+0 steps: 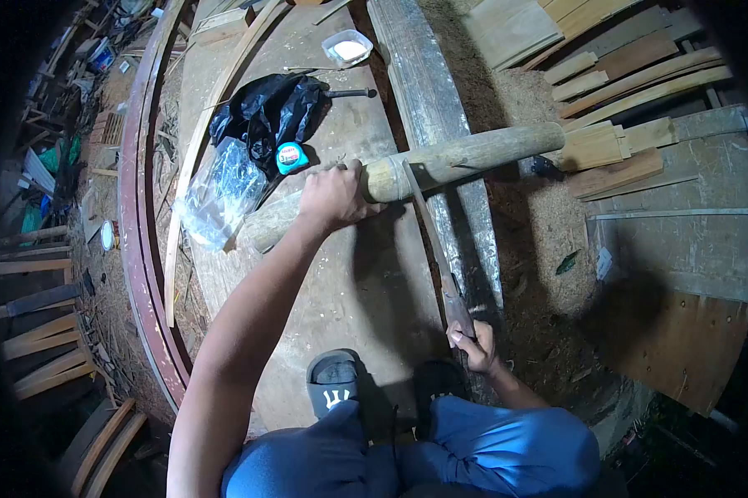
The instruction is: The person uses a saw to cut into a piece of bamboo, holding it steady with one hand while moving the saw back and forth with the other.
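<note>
A thick bamboo pole [482, 155] lies slanted across the bench, its far end sticking out past the right edge. My left hand [332, 197] is closed over the pole, left of a pale ring at a node. In my right hand [476, 347] is the dark handle of what looks like a hand saw [430, 224], gripped with closed fingers. Its long narrow blade slants up and rests against the bamboo beside the node; teeth cannot be made out. A tape measure [291, 158] sits just beyond my left hand, by a black plastic bag [274, 112] and a clear plastic bag [224, 199].
A weathered beam [432, 83] runs beneath the pole. A plastic tub [346, 50] with white contents and a dark metal rod [349, 93] lie at the back. Stacked wood pieces [606, 149] stand right, and a long curved rail [133, 207] borders the left. My sandalled feet [332, 378] stand below.
</note>
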### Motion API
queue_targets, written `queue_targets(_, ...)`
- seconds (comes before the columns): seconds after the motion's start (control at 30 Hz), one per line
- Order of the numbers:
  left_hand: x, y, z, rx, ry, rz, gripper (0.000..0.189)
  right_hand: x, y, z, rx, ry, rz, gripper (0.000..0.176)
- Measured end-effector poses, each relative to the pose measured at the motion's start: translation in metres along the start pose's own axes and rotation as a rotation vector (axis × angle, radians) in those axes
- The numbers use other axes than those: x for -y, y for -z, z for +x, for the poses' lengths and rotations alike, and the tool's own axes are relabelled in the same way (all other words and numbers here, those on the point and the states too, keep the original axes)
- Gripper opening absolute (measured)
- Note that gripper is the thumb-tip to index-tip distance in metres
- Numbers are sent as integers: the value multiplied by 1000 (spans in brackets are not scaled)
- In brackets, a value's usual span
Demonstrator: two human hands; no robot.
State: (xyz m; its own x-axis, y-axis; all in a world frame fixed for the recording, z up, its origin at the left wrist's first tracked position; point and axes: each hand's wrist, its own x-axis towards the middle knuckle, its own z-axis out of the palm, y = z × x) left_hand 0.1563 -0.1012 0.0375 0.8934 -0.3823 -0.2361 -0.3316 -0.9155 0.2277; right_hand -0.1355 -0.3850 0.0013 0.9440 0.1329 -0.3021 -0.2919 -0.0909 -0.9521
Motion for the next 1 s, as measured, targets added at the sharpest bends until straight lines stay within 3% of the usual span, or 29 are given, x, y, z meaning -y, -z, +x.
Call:
queue_targets(0.4, 1, 1, 2, 21, -4, -6, 77, -24, 8, -5, 2, -5, -32, 19)
queue_targets(0.57, 2, 2, 4, 58, 10, -16, 79, -21, 3, 1, -94, 33, -215, 29)
queue_targets(0.73, -1, -6, 3, -104, -57, 24, 79, -28, -2, 6, -143, 59, -256, 37)
queue_targets(0.93, -8, 6, 8, 110, 82, -44, 78, -14, 0, 8, -189, 36, -295, 39)
queue_targets(1.0, -2, -5, 11, 59, 62, -49, 76, -11, 0, 9, -181, 25, -288, 39)
